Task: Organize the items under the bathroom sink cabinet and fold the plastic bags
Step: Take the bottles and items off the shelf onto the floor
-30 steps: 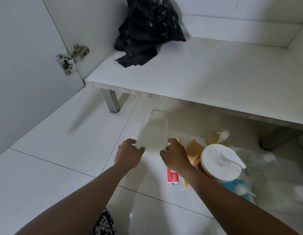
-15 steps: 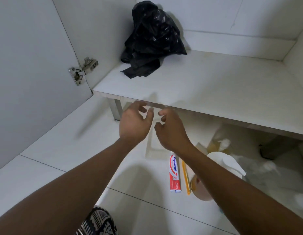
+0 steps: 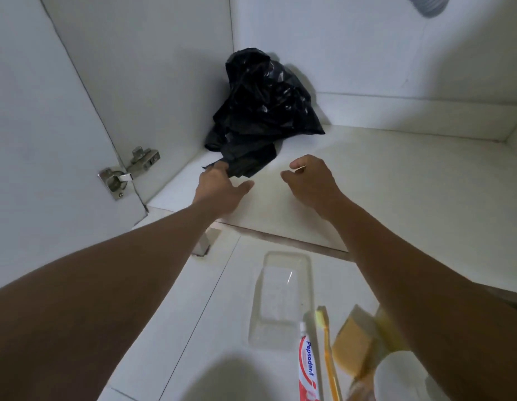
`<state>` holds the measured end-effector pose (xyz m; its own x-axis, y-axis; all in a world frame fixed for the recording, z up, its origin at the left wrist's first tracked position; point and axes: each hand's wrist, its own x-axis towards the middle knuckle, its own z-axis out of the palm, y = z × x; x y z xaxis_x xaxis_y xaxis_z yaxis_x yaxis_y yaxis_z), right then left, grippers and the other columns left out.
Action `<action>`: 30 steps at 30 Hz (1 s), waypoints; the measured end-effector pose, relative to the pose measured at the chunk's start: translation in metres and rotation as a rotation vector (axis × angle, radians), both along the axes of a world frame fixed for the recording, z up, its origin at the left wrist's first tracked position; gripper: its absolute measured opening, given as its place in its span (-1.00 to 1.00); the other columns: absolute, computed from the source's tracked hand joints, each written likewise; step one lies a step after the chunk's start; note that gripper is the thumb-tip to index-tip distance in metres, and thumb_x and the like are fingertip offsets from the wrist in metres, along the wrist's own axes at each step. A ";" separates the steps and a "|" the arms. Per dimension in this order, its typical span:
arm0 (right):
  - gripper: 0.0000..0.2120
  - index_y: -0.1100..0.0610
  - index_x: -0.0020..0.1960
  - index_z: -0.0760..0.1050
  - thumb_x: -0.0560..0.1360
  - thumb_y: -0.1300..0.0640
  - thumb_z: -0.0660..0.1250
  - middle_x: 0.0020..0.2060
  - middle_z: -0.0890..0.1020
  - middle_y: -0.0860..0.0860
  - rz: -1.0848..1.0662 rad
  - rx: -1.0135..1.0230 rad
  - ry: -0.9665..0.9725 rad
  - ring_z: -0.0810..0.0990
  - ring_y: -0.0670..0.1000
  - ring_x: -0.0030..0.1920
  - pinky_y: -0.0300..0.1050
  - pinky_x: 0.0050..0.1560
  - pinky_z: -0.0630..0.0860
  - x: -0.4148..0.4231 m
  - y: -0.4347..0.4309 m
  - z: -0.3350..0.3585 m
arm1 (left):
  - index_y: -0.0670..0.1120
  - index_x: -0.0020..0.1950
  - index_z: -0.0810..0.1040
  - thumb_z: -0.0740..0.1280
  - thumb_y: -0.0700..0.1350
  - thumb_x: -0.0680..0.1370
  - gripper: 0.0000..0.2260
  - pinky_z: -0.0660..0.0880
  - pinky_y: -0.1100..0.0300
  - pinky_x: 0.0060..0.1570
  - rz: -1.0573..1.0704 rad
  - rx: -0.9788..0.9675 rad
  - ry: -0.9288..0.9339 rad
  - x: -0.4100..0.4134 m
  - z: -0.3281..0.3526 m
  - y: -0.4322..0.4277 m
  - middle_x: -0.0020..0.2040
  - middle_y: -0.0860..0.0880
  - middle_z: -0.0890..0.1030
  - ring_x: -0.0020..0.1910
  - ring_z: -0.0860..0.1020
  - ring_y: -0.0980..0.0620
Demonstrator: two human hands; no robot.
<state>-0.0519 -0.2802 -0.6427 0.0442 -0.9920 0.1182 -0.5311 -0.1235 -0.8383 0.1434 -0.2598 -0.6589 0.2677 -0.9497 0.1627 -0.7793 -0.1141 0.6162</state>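
A crumpled black plastic bag [image 3: 263, 111] sits in the back left corner of the cabinet floor [image 3: 396, 183]. My left hand [image 3: 219, 186] reaches its lower front edge; the fingertips touch the bag and the thumb is spread to the right. My right hand [image 3: 312, 180] hovers over the bare cabinet floor just right of the bag, fingers loosely curled, holding nothing. On the tiled floor in front lie a clear plastic tray [image 3: 280, 299], a red and white toothpaste tube [image 3: 308, 369], a yellow toothbrush [image 3: 328, 348] and a yellow sponge [image 3: 352, 342].
The open cabinet door [image 3: 34, 140] stands at the left with a metal hinge [image 3: 127, 172]. A metal cabinet leg [image 3: 206, 241] stands under the front left corner. A white pump bottle top [image 3: 396, 374] shows at the bottom right. A grey drain pipe [image 3: 428, 4] hangs above.
Both hands have left the clear tray on the floor and moved up and forward into the cabinet. The left hand now reaches the black bag's edge.
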 end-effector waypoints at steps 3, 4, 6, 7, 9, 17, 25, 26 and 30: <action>-0.38 0.14 0.38 0.35 0.45 -0.11 0.44 0.28 0.46 0.08 -0.036 0.021 -0.118 0.49 0.08 0.25 -0.14 0.11 0.43 0.007 -0.043 0.004 | -0.07 0.53 0.27 0.38 0.30 0.48 -0.25 0.41 -0.05 0.31 0.017 0.025 -0.139 -0.004 0.000 -0.021 0.36 -0.13 0.47 0.35 0.37 -0.14; -0.28 0.13 0.42 0.31 0.41 -0.17 0.47 0.33 0.40 0.07 -0.048 0.028 -0.157 0.44 0.07 0.30 -0.14 0.17 0.41 0.011 -0.057 0.004 | -0.09 0.57 0.19 0.33 0.31 0.51 -0.21 0.37 -0.05 0.34 0.025 0.012 -0.202 -0.006 -0.003 -0.024 0.38 -0.16 0.44 0.35 0.34 -0.16; -0.09 0.06 0.44 0.28 0.25 -0.31 0.53 0.36 0.32 0.04 -0.091 -0.035 -0.189 0.37 0.08 0.37 -0.02 0.33 0.39 0.015 -0.089 0.010 | -0.09 0.62 0.07 0.21 0.33 0.56 -0.21 0.28 -0.05 0.37 0.040 -0.026 -0.299 -0.010 -0.010 -0.027 0.43 -0.17 0.41 0.36 0.28 -0.18; 0.00 0.01 0.44 0.28 0.15 -0.37 0.54 0.38 0.30 0.02 -0.119 -0.098 -0.172 0.32 0.09 0.41 0.08 0.39 0.35 0.017 -0.102 0.015 | -0.08 0.63 0.05 0.17 0.33 0.57 -0.22 0.26 -0.05 0.38 0.037 -0.035 -0.320 -0.009 -0.013 -0.027 0.45 -0.15 0.39 0.38 0.26 -0.17; 0.17 -0.09 0.49 0.19 0.00 -0.47 0.52 0.49 0.19 -0.01 -0.134 -0.203 -0.112 0.15 0.09 0.51 0.24 0.47 0.17 0.021 -0.131 0.022 | -0.05 0.62 0.09 0.13 0.34 0.58 -0.26 0.23 -0.04 0.40 0.018 -0.049 -0.335 -0.004 -0.017 -0.028 0.47 -0.10 0.39 0.40 0.23 -0.15; 0.43 -0.16 0.54 -0.37 0.10 -0.22 0.66 0.55 0.20 0.02 0.290 0.039 0.053 0.26 0.06 0.49 0.13 0.49 0.25 0.080 -0.225 0.003 | -0.02 0.55 0.21 0.21 0.35 0.53 -0.29 0.28 0.01 0.33 0.033 -0.107 -0.278 -0.007 -0.025 -0.045 0.40 -0.03 0.42 0.34 0.25 -0.07; -0.76 0.11 0.14 0.54 0.48 0.12 0.34 0.05 0.62 0.10 0.217 -0.282 0.319 0.57 0.17 0.08 -0.15 -0.01 0.39 0.102 -0.169 -0.020 | 0.01 0.61 -0.07 0.49 0.05 0.32 0.01 0.13 -0.14 0.48 0.214 -0.205 0.022 -0.001 -0.012 -0.039 0.54 -0.05 0.12 0.50 0.11 -0.12; -0.85 0.12 0.06 0.55 0.50 0.17 0.31 -0.03 0.62 0.09 0.222 -0.282 0.288 0.57 0.17 0.06 -0.17 -0.04 0.37 0.098 -0.151 -0.019 | 0.04 0.62 -0.13 0.49 -0.01 0.31 0.06 0.07 -0.15 0.50 0.222 -0.211 0.038 0.000 -0.010 -0.035 0.58 -0.04 0.04 0.54 0.05 -0.13; -0.89 0.15 -0.05 0.54 0.56 0.25 0.24 -0.13 0.58 0.05 0.235 -0.274 0.129 0.52 0.04 -0.10 -0.24 -0.07 0.36 0.086 -0.081 -0.014 | 0.11 0.61 -0.27 0.51 -0.05 0.31 0.14 -0.01 -0.26 0.53 0.193 -0.222 0.029 0.003 -0.008 -0.006 0.63 -0.03 -0.16 0.59 -0.07 -0.21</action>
<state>0.0343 -0.3615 -0.6564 0.2989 -0.8852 0.3564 -0.5608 -0.4651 -0.6850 0.1460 -0.2655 -0.6667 0.4470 -0.8231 0.3502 -0.7383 -0.1185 0.6640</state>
